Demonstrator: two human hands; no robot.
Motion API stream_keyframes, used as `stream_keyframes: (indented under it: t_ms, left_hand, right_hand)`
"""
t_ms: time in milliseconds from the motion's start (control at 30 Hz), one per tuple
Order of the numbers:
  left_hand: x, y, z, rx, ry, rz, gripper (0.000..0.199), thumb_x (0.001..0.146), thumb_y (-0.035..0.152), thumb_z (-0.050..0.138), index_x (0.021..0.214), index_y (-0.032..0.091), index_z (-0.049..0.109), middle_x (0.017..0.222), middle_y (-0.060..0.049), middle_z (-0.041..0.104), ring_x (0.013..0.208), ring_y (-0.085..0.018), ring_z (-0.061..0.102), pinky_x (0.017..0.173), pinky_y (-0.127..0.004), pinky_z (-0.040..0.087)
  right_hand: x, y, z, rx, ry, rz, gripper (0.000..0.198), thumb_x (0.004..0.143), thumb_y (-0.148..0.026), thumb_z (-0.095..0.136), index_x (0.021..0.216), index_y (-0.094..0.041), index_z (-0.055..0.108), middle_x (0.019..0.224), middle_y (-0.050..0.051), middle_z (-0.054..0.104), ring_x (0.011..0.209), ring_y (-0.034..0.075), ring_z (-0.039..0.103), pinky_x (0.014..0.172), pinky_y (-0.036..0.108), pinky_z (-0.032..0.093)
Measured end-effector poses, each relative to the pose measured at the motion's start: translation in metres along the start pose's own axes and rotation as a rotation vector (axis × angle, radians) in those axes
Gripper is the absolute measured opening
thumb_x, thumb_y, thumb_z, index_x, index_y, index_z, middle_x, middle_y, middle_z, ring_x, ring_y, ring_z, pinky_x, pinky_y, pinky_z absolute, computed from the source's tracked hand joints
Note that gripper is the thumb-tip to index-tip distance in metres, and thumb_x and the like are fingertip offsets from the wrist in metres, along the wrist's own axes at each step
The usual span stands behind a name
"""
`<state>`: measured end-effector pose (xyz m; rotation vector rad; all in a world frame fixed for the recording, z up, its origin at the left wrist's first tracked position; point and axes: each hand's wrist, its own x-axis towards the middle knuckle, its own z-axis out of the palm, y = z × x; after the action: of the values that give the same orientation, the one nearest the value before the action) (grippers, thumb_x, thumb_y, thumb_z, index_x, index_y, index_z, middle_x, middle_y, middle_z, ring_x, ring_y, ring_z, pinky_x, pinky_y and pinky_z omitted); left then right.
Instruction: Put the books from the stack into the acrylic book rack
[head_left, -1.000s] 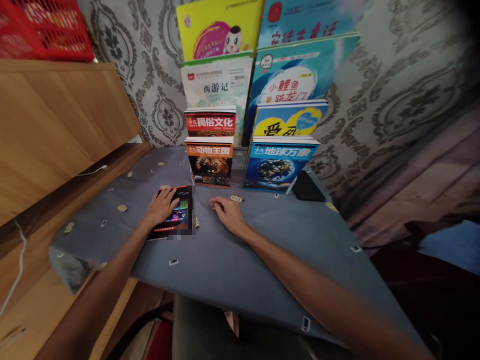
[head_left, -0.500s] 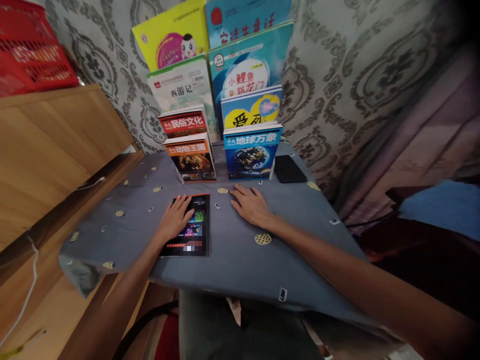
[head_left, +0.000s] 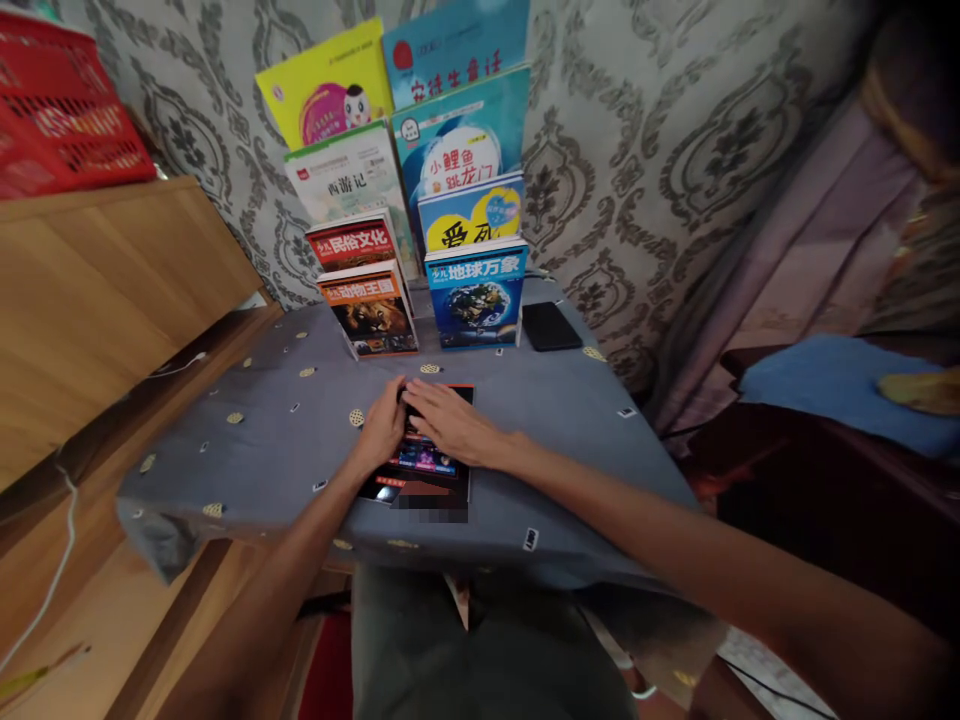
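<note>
A black book (head_left: 426, 462) with an orange strip along its top edge and small coloured pictures lies on the grey cloth in front of me. My left hand (head_left: 382, 428) is at its left edge, fingers curled in around the upper left part. Over the upper middle of the cover rests my right hand (head_left: 459, 428), its fingers stretched out and pointing left toward the left fingertips. Both hands hide much of the cover. Behind them stand the lion-cover book (head_left: 373, 318) and the earth-cover book (head_left: 478, 305), upright at the front of two rows.
Taller books rise behind, including a yellow book (head_left: 322, 85) and a teal book (head_left: 461, 130) near the patterned wall. A dark flat tablet-like object (head_left: 553, 327) lies right of the rows. A wooden cabinet (head_left: 142, 310) with a red basket (head_left: 67, 110) borders the cloth-covered table (head_left: 247, 450) on the left.
The black book has moved right across the cloth. My left hand has gone from flat on the cover to its left edge, and my right hand has come from the cloth onto the book.
</note>
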<state>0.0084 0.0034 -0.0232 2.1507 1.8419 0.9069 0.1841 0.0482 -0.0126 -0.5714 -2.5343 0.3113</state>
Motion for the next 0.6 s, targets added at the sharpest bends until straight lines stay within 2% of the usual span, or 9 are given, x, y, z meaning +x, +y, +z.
stream_keyframes:
  t_ms: [167,233,400,600]
  left_hand:
    - [-0.003,-0.005,0.003,0.051,0.020,-0.006,0.055,0.092,0.010,0.032,0.147,0.010,0.035,0.142,-0.020,0.057,0.133,-0.025,0.054,0.114,-0.050,0.042]
    - [-0.003,-0.004,0.003,0.098,0.024,0.013,0.055,0.091,0.010,0.033,0.146,0.012,0.037,0.140,-0.018,0.059,0.132,-0.026,0.055,0.113,-0.050,0.043]
    - [-0.003,0.002,0.001,0.176,-0.004,0.038,0.055,0.091,0.009,0.032,0.144,0.016,0.042,0.141,-0.014,0.059,0.131,-0.024,0.055,0.113,-0.047,0.043]
    - [-0.004,0.015,-0.003,0.274,-0.069,-0.007,0.044,0.099,0.024,0.037,0.140,0.012,0.047,0.144,-0.016,0.056,0.135,-0.026,0.052,0.114,-0.044,0.040]
  right_hand:
    - [0.000,-0.002,0.007,-0.046,-0.158,0.063,0.058,0.100,-0.040,0.047,0.144,-0.003,0.048,0.152,0.024,0.046,0.147,0.032,0.036,0.121,0.050,0.031]
    - [-0.007,0.007,0.003,-0.060,-0.156,0.110,0.061,0.099,-0.043,0.046,0.145,-0.002,0.047,0.154,0.025,0.042,0.148,0.033,0.034,0.121,0.050,0.030]
    - [-0.033,0.025,-0.006,-0.110,-0.081,0.195,0.064,0.101,-0.051,0.037,0.148,-0.008,0.044,0.157,0.021,0.040,0.148,0.033,0.033,0.120,0.054,0.030]
    - [-0.042,0.023,-0.009,-0.174,-0.121,0.259,0.066,0.100,-0.052,0.038,0.150,-0.008,0.041,0.159,0.020,0.037,0.149,0.033,0.031,0.120,0.054,0.028]
